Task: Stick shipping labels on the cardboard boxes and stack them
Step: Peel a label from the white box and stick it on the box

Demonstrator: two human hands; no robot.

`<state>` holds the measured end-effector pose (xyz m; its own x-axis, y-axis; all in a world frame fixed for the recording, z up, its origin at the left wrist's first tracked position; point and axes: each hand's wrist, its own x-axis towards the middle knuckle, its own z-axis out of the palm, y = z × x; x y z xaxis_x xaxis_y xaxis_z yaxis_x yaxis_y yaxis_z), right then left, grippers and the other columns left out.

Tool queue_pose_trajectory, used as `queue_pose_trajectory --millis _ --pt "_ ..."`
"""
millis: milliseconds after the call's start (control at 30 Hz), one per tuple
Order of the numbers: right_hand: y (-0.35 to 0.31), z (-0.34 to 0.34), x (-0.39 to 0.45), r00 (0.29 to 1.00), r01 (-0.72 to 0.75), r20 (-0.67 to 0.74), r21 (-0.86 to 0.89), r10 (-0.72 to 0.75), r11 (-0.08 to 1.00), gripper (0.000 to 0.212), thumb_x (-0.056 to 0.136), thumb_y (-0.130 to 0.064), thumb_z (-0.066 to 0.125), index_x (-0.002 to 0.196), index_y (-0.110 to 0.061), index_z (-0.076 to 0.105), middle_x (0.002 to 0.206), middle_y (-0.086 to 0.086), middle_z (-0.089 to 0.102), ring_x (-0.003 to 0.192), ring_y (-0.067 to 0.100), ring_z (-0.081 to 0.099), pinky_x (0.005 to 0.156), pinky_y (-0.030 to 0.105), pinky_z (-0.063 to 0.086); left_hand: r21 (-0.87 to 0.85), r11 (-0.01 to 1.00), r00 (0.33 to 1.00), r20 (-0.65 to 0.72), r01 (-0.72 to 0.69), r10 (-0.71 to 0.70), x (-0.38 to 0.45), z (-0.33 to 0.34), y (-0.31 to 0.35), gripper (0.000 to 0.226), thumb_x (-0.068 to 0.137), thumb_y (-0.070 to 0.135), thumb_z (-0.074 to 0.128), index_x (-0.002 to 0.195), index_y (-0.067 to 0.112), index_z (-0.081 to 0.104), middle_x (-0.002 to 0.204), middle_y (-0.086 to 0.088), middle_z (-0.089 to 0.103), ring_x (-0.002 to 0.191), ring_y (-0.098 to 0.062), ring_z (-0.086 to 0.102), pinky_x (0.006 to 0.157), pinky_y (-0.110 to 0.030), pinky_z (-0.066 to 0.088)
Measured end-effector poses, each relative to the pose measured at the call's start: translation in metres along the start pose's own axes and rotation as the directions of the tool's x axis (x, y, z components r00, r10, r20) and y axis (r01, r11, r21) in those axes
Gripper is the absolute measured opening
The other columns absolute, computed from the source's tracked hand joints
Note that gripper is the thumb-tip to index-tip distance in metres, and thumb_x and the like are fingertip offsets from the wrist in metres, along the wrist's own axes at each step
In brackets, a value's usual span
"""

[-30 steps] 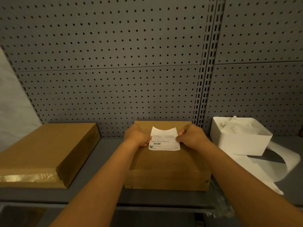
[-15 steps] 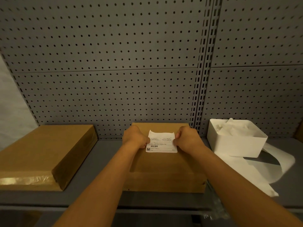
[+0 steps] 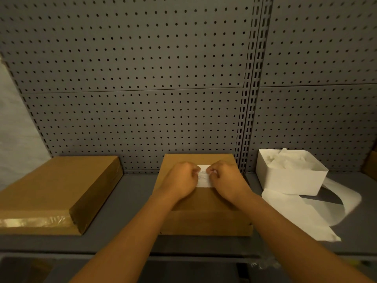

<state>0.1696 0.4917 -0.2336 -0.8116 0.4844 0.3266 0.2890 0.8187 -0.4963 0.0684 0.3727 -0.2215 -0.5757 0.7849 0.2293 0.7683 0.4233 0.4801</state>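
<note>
A white shipping label [image 3: 204, 180] lies on top of the middle cardboard box [image 3: 204, 211], toward its far end. My left hand [image 3: 180, 180] and my right hand [image 3: 228, 179] sit close together over the label, fingers curled down onto it, holding its left and right parts against the box. Only a narrow strip of the label shows between them. A second, larger cardboard box [image 3: 51, 190] with clear tape along its front edge lies flat to the left, apart from the middle box.
Both boxes rest on a grey shelf [image 3: 132, 201] backed by a perforated panel [image 3: 142, 99]. A white bin [image 3: 289, 176] with crumpled backing paper stands at the right. A long strip of white backing paper [image 3: 306, 213] trails from it over the shelf.
The label, held up by its side edges before, has come down flat onto the box. Both hands have moved inward over it and now cover most of it.
</note>
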Motion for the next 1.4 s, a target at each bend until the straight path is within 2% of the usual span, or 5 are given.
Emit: queue_pose_trajectory --millis 333,533,1033,1300,1400 --pt "0.011 0.0 -0.008 0.998 0.041 0.061 -0.226 -0.028 0.973 0.031 0.097 -0.023 0.039 0.102 -0.011 0.067 0.109 0.005 0.066 0.105 0.023 0.055 0.092 0.037 0.045 0.178 0.983 0.999 0.002 -0.044 0.044 -0.011 0.002 -0.024 0.036 0.1 0.023 0.039 0.128 0.012 0.058 0.132 -0.005 0.058 0.118 -0.021 0.053 0.102 -0.036 0.042" --pt "-0.007 0.009 -0.009 0.978 0.129 0.183 -0.154 -0.1 0.98 0.038 0.1 -0.027 0.036 0.13 -0.014 0.055 0.134 0.005 0.056 0.124 0.022 0.049 0.107 0.034 0.036 0.163 0.982 0.994 0.067 -0.093 0.083 -0.01 0.005 -0.017 0.038 0.1 0.022 0.037 0.134 0.014 0.054 0.14 -0.004 0.052 0.128 -0.02 0.047 0.108 -0.033 0.036" --pt "0.006 0.004 0.014 0.982 0.007 0.186 -0.144 0.02 0.989 0.044 0.101 -0.03 0.036 0.14 -0.012 0.045 0.147 0.006 0.044 0.135 0.021 0.038 0.114 0.03 0.025 0.162 0.987 0.992 0.127 -0.02 -0.001 0.021 0.002 -0.033 0.043 0.1 0.025 0.036 0.142 0.015 0.042 0.149 -0.003 0.04 0.136 -0.018 0.034 0.115 -0.034 0.024" --pt "0.002 0.01 0.011 0.971 0.11 0.218 -0.036 -0.099 0.993 0.034 0.098 -0.025 0.037 0.118 -0.014 0.063 0.112 0.006 0.067 0.103 0.021 0.058 0.094 0.04 0.045 0.049 0.988 0.977 0.165 -0.146 0.136 0.016 0.004 -0.027 0.039 0.1 0.019 0.038 0.138 0.016 0.049 0.144 -0.002 0.048 0.131 -0.016 0.042 0.109 -0.025 0.029" --pt "0.003 0.011 0.018 0.971 0.094 0.226 -0.072 -0.076 0.993 0.039 0.099 -0.026 0.038 0.133 -0.013 0.053 0.134 0.008 0.056 0.123 0.022 0.05 0.108 0.033 0.036 0.083 0.989 0.978 0.184 -0.118 0.102 0.022 0.006 -0.029 0.043 0.1 0.02 0.037 0.143 0.017 0.041 0.15 -0.001 0.04 0.137 -0.015 0.035 0.115 -0.026 0.024"
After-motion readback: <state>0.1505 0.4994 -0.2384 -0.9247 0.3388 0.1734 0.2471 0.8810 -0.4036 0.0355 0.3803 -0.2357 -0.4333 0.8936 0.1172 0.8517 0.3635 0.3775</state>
